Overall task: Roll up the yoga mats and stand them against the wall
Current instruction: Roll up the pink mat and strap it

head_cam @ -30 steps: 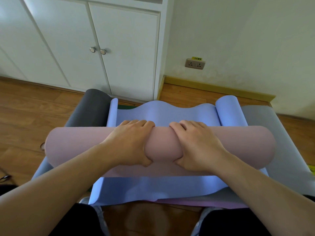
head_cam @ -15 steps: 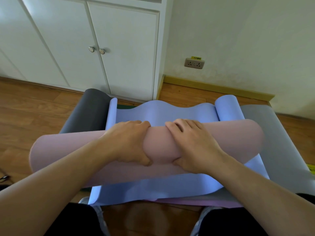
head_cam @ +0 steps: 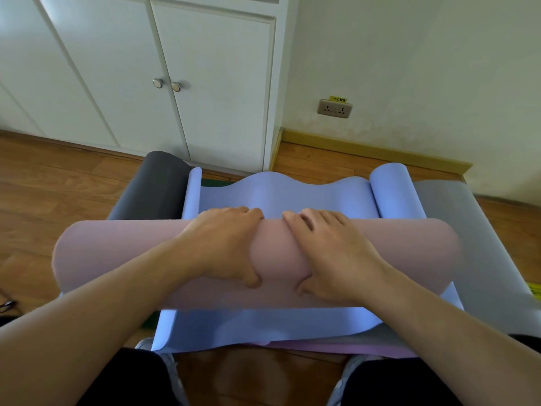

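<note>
pink roll (head_cam: 117, 253): levelled from tilt, now square across blue mat (head_cam: 281, 197) on floor
left hand (head_cam: 225, 244): grasping roll, fingers over top
right hand (head_cam: 330, 247): same grasp, just beside left
task: rolling phase, none standing at wall (head_cam: 409, 68) yet

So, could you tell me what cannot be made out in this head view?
- Pink mat roll: its middle is covered by the left hand and right hand.
- Grey mat: the blue mat overlaps it and the right edge cuts it.
- Yellow label above the wall socket: too small to read.
</note>
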The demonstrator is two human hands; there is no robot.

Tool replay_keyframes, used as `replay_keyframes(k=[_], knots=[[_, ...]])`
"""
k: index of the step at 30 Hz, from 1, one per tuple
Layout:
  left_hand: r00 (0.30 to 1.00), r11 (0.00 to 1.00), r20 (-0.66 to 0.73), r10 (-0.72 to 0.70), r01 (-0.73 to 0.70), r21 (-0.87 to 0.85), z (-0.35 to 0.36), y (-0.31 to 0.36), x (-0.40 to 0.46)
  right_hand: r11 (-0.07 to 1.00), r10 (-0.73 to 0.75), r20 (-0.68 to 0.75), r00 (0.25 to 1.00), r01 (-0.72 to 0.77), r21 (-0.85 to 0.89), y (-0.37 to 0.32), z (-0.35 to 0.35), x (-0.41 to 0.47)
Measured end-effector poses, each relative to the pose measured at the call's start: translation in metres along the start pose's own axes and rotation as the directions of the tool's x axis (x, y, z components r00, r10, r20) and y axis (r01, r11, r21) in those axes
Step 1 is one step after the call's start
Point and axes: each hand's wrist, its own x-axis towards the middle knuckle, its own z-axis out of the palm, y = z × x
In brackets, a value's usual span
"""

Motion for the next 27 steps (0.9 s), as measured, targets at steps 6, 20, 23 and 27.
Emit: replay_keyframes(k=[6, 20, 23, 27], knots=[[0.995, 0.985, -0.069, 0.067, -0.055, 0.164, 0.011, 0.013, -0.007, 0.995, 0.018, 0.009, 1.000, -0.019, 0.101, 0.004, -0.007, 0.002], [0.996, 0.997, -0.067, 0.061, -0.058, 0.048, 0.009, 0.002, -0.003, 0.996, 0.003, -0.009, 1.000, -0.002, 0.084, 0.000, -0.007, 0.001], [0.984, 0.981, -0.150, 0.098, -0.070, 0.179, 0.019, 0.009, -0.003, 0.992, 0.033, -0.002, 0.999, -0.033, 0.120, 0.006, -0.013, 0.002], [0.976, 0.975, -0.200, 0.091, -0.047, 0.217, 0.027, 0.016, 0.002, 0.985, 0.058, 0.049, 0.997, -0.065, 0.161, 0.007, -0.011, 0.000]])
